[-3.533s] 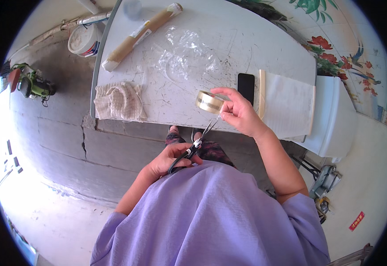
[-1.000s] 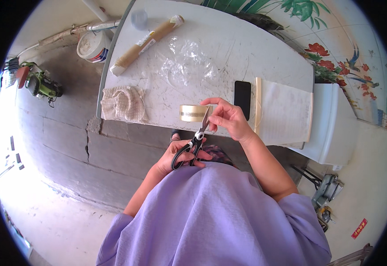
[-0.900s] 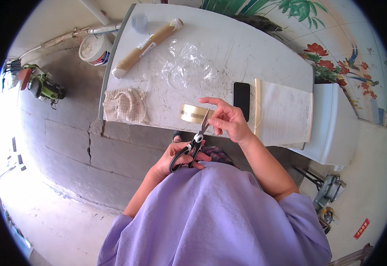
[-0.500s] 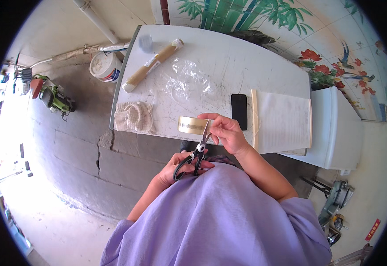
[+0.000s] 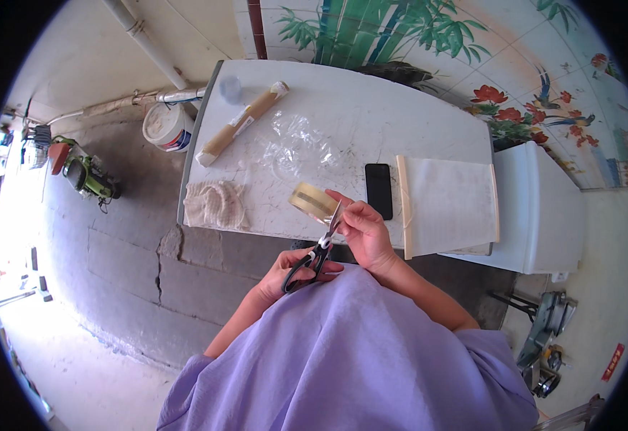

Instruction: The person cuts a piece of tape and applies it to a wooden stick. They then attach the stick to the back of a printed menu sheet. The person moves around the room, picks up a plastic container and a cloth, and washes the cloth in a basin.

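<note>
Black-handled scissors (image 5: 312, 262) are in my left hand (image 5: 284, 269), which is wrapped round the loops. The blades point up and away from me, toward the fingers of my right hand (image 5: 364, 228). That hand is closed at the right side of a roll of clear yellowish packing tape (image 5: 314, 201), which hangs tilted over the table's near edge. The scissor tips touch or overlap the tape beside my right fingertips. I cannot tell whether those fingers pinch the roll itself or a loose strip from it.
On the white table (image 5: 371, 108) lie a long brown wrapped roll (image 5: 242, 123), crumpled clear plastic (image 5: 299, 147), a checked cloth (image 5: 215, 205), a black phone (image 5: 379, 191) and a white sheet with wooden edge strips (image 5: 449, 205). A white bucket (image 5: 167, 126) stands left.
The tape roll has tilted, its right side now lower. My right hand has turned slightly and moved a little left. The scissors remain in my left hand, and the view has shifted slightly.
</note>
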`<act>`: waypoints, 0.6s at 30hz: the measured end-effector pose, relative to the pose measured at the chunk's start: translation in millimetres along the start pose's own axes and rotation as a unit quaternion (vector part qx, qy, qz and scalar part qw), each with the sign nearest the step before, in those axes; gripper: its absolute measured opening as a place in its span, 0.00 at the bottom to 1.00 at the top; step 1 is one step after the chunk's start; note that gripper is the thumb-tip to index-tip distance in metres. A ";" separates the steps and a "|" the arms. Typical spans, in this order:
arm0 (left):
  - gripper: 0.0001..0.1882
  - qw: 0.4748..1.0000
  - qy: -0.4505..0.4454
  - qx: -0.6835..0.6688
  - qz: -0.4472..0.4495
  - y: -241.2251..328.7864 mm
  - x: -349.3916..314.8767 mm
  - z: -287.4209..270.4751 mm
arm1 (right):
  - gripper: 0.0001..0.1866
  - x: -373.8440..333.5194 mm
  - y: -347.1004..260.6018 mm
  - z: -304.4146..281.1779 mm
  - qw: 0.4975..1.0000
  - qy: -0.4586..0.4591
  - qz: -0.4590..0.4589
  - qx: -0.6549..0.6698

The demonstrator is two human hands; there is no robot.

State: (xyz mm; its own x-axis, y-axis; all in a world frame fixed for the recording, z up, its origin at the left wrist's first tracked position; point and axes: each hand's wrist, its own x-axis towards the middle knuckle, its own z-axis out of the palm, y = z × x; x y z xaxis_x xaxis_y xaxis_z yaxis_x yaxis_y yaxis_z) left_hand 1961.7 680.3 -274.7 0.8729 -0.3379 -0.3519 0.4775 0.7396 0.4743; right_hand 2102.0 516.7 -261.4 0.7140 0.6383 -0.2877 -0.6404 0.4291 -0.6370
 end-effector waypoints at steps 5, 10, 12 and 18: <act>0.31 0.999 -0.017 -0.025 0.013 7.7 2.4 4.5 | 0.04 -4.2 -2.6 -1.7 1.000 0.009 -0.024 -0.007; 0.33 1.000 -0.015 0.014 -0.005 18.5 1.2 -0.6 | 0.04 0.7 -21.6 2.0 0.991 -0.041 -0.041 -0.122; 0.32 1.000 -0.022 0.018 -0.007 23.1 0.4 1.6 | 0.04 2.5 -19.4 2.0 0.990 -0.029 -0.061 -0.124; 0.29 0.999 -0.025 0.036 -0.003 25.6 6.8 2.3 | 0.04 6.7 -14.7 0.7 0.978 -0.022 -0.105 -0.177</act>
State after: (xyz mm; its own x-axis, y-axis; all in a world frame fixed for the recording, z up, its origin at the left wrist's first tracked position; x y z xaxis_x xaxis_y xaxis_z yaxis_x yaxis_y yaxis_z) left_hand 1980.1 695.6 -263.1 0.8727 -0.3727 -0.3154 0.4878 0.6939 0.5297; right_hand 2116.0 515.1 -253.5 0.8008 0.5908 -0.0981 -0.3380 0.3105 -0.8885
